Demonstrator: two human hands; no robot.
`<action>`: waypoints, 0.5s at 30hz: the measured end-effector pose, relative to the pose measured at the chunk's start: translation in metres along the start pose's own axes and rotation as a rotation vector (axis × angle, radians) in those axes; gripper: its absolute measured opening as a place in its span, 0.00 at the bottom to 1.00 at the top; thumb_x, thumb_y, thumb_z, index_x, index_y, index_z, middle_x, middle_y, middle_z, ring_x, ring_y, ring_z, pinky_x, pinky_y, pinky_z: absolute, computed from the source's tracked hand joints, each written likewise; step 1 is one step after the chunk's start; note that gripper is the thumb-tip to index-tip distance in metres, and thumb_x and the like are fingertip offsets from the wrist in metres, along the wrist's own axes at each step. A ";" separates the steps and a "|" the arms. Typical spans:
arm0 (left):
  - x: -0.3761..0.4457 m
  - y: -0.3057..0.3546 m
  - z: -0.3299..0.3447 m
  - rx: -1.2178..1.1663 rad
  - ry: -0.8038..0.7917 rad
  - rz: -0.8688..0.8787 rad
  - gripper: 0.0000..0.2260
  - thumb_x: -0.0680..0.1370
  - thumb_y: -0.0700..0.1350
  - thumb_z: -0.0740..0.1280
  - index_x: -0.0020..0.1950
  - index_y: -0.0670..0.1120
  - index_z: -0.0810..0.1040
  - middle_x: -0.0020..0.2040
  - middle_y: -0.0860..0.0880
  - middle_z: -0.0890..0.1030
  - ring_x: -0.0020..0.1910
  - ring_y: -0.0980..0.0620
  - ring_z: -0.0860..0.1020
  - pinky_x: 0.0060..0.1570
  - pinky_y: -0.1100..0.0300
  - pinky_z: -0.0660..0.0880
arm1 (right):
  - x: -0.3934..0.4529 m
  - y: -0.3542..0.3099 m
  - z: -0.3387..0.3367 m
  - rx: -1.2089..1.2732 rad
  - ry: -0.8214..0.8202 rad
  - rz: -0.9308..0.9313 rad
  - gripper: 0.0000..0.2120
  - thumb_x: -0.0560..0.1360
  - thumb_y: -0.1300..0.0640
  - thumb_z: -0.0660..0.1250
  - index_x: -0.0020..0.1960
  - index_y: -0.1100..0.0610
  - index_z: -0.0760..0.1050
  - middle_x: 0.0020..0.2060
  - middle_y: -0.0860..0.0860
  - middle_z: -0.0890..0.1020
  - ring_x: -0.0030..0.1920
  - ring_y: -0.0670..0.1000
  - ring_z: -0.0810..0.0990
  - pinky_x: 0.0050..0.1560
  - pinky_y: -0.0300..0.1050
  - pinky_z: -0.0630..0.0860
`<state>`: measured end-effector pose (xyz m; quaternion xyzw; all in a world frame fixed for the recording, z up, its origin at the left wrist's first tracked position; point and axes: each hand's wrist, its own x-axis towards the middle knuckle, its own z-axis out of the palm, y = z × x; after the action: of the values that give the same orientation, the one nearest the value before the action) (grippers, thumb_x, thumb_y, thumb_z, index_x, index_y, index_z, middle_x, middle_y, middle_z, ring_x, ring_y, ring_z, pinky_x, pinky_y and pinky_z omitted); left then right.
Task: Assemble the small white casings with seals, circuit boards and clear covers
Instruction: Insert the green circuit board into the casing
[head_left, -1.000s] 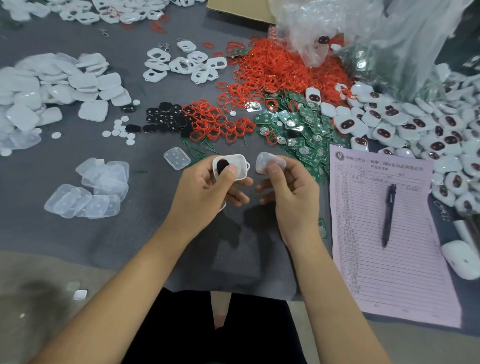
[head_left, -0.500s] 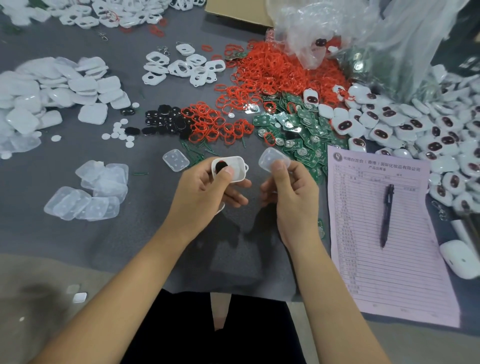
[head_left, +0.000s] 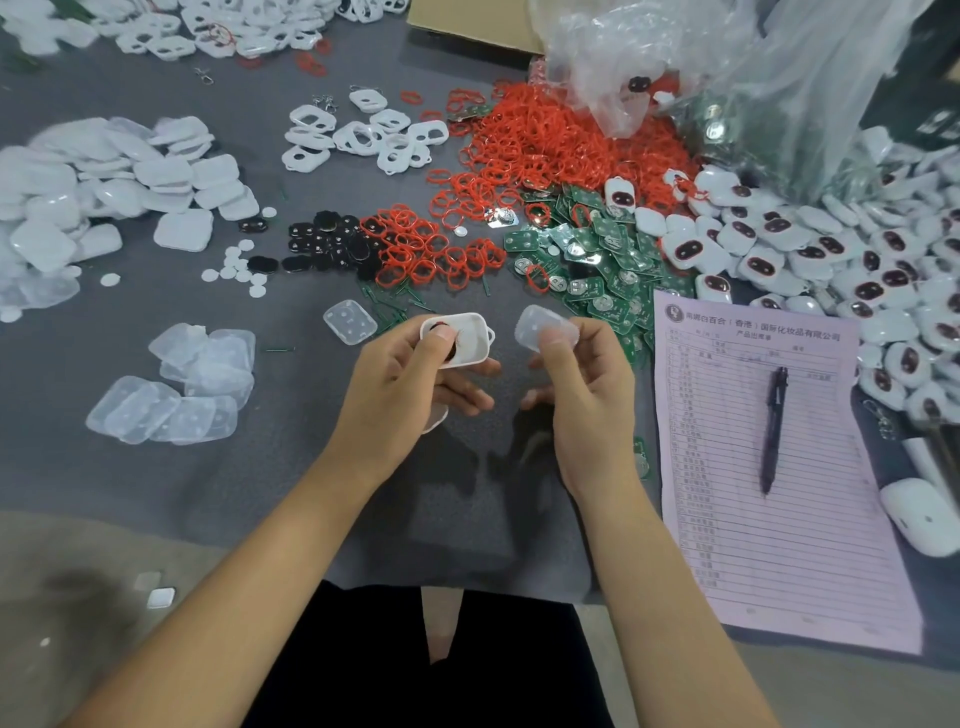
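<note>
Over the middle of the near edge of the grey, cloth-covered worktop (head_left: 156, 467), the left hand (head_left: 400, 395) holds a small white casing (head_left: 462, 340), a glossy rounded rectangle with a raised rim, its grip clamped on it with the thumb pressed over a dark part and a red ring inside and the fingers curled beneath; just beside it but apart, the right hand (head_left: 587, 395) pinches a clear cover (head_left: 545, 330), a thin frosted plastic shell with rounded corners, thumb on top, grip closed on it; another clear cover (head_left: 349, 321) lies flat on the worktop just left of the casing; toward the left edge sits a loose stack of translucent covers (head_left: 171, 395), and farther back a heap of smooth white shells (head_left: 104, 192); at the centre lie flat black pieces (head_left: 332, 241) beside a tangle of thin red rubber seals (head_left: 530, 150) and a scatter of green circuit boards (head_left: 592, 260); along the right edge is a pile of assembled white casings (head_left: 831, 249) with dark oval windows, under a crinkled clear plastic bag (head_left: 727, 67); a pale pink lined form (head_left: 810, 545) lies near the right corner with a dark pen (head_left: 772, 431) on it.
</note>
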<state>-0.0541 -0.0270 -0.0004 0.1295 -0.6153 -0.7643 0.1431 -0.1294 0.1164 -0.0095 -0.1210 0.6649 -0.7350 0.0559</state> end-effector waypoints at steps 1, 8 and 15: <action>0.000 0.000 -0.001 -0.001 -0.001 -0.001 0.13 0.83 0.45 0.56 0.54 0.44 0.80 0.43 0.42 0.87 0.32 0.46 0.84 0.33 0.59 0.80 | 0.000 0.000 0.000 0.035 -0.005 0.017 0.07 0.80 0.53 0.65 0.51 0.56 0.73 0.41 0.45 0.81 0.39 0.48 0.79 0.29 0.40 0.77; 0.005 -0.003 -0.004 -0.082 -0.003 -0.070 0.20 0.81 0.50 0.53 0.56 0.41 0.80 0.44 0.40 0.87 0.34 0.43 0.84 0.34 0.57 0.80 | 0.000 0.001 -0.001 -0.028 -0.044 -0.046 0.05 0.82 0.54 0.67 0.50 0.55 0.76 0.40 0.55 0.82 0.37 0.50 0.80 0.30 0.43 0.78; 0.006 -0.003 -0.004 -0.104 -0.016 -0.096 0.22 0.86 0.48 0.48 0.55 0.41 0.81 0.44 0.39 0.87 0.34 0.43 0.84 0.34 0.57 0.80 | 0.002 0.002 -0.001 -0.024 -0.041 -0.039 0.07 0.82 0.59 0.67 0.56 0.62 0.79 0.33 0.49 0.80 0.33 0.47 0.77 0.30 0.42 0.75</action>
<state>-0.0584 -0.0319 -0.0044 0.1452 -0.5688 -0.8023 0.1077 -0.1317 0.1169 -0.0119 -0.1498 0.6699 -0.7252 0.0538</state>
